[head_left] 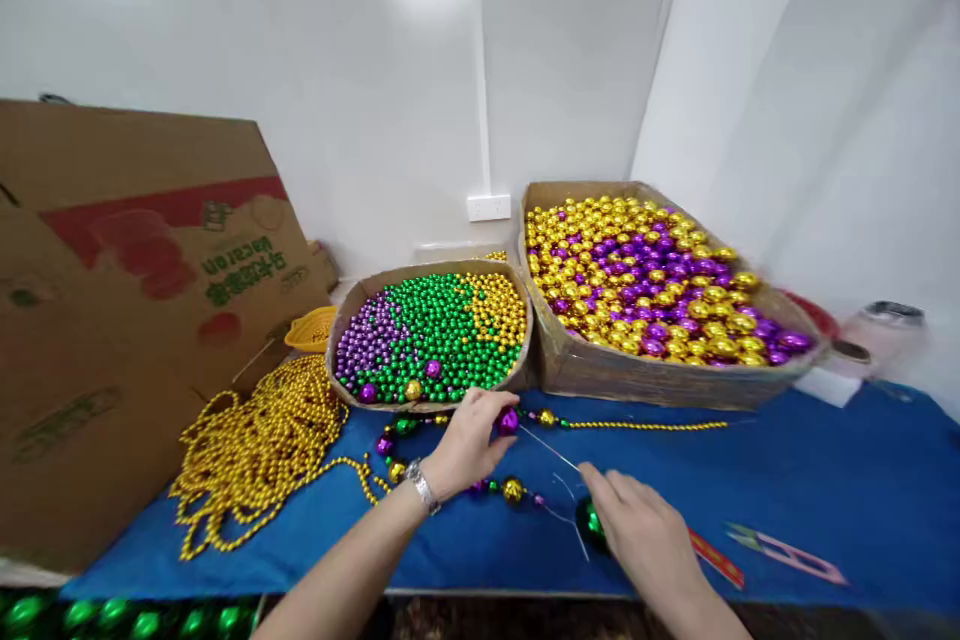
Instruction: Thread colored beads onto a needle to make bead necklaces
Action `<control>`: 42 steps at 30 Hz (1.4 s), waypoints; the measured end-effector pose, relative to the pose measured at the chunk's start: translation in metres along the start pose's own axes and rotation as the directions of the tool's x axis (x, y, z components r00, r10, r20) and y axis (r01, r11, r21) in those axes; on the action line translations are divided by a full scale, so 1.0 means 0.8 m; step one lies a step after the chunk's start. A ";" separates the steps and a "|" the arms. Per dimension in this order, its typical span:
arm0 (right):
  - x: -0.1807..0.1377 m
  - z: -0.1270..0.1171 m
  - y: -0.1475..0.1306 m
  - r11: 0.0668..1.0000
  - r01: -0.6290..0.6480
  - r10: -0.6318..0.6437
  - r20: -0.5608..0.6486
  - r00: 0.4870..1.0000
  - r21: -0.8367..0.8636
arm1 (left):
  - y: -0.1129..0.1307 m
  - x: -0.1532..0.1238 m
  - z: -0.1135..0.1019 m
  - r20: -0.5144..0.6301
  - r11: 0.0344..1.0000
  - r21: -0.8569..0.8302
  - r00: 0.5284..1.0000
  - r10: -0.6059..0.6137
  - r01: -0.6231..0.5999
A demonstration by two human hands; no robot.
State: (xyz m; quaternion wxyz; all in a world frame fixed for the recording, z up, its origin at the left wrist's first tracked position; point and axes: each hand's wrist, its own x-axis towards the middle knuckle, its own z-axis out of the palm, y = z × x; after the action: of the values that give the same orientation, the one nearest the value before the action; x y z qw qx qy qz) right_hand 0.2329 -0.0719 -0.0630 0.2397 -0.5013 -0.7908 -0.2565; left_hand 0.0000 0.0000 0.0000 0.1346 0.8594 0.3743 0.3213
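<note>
A blue surface (pixel 825 480) carries two open cardboard boxes side by side against the white wall. The smaller box (pixel 431 400) is full of little purple, green and gold beads, with a few larger balls lying at its near edge. The bigger box (pixel 637 375) to its right is heaped with gold and purple balls. On the left, a heap of gold bead strings (pixel 255 450) spreads over the cloth in front of a large tilted carton (pixel 112 320), and a small yellow basket (pixel 311 328) sits between the carton and the smaller box. A thin gold strand (pixel 645 426) runs along the foot of the bigger box. Further right lie a red strip (pixel 716 558) and a pair of scissors (pixel 787 552) (both blurred). Nothing lies between the hands and the boxes.

The left hand (pixel 465 445), with a metal watch at the wrist, reaches forward just short of the smaller box. Its fingertips are pinched narrowly on a purple ball (pixel 508 421), which belongs to a half-made string of purple, green and gold balls (pixel 513 490) looping under the palm. A fine wire (pixel 551 450) leads from that ball back toward the right hand (pixel 645 535). The right hand rests low on the cloth, fingers loosely curled over a green ball (pixel 592 523) that peeks out at its left edge. Whether it truly grips the ball cannot be told.
</note>
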 end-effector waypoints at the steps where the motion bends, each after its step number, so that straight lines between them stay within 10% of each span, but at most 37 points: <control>1: 0.001 0.003 0.001 0.999 -0.013 0.013 0.008 1.000 0.044 | 0.003 0.001 0.001 -0.006 0.999 -0.034 1.000 0.000 0.000; 17: -0.003 0.014 0.002 0.940 -0.128 0.097 0.111 0.989 0.316 | 0.007 0.008 0.012 0.079 0.861 -0.458 0.975 -0.208 0.221; 23: 0.016 -0.008 0.004 0.644 -0.389 0.279 0.271 0.921 0.659 | 0.012 -0.002 0.039 0.096 0.698 -0.682 0.973 -0.210 0.217; 31: 0.031 -0.024 0.025 0.081 -0.560 0.529 0.441 0.725 0.824 | 0.004 -0.042 0.146 0.368 0.991 0.120 0.930 0.015 -0.064; 42: 0.020 -0.037 0.148 -0.039 -0.400 0.850 0.240 0.468 0.916 | -0.051 -0.056 0.125 0.487 0.844 0.434 0.870 0.075 -0.316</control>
State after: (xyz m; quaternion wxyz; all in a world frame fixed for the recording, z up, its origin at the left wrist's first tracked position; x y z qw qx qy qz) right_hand 0.3392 -0.0370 -0.0111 0.7162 -0.5220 -0.3764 0.2701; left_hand 0.0196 -0.0038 -0.1147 -0.0438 0.9494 0.3105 0.0170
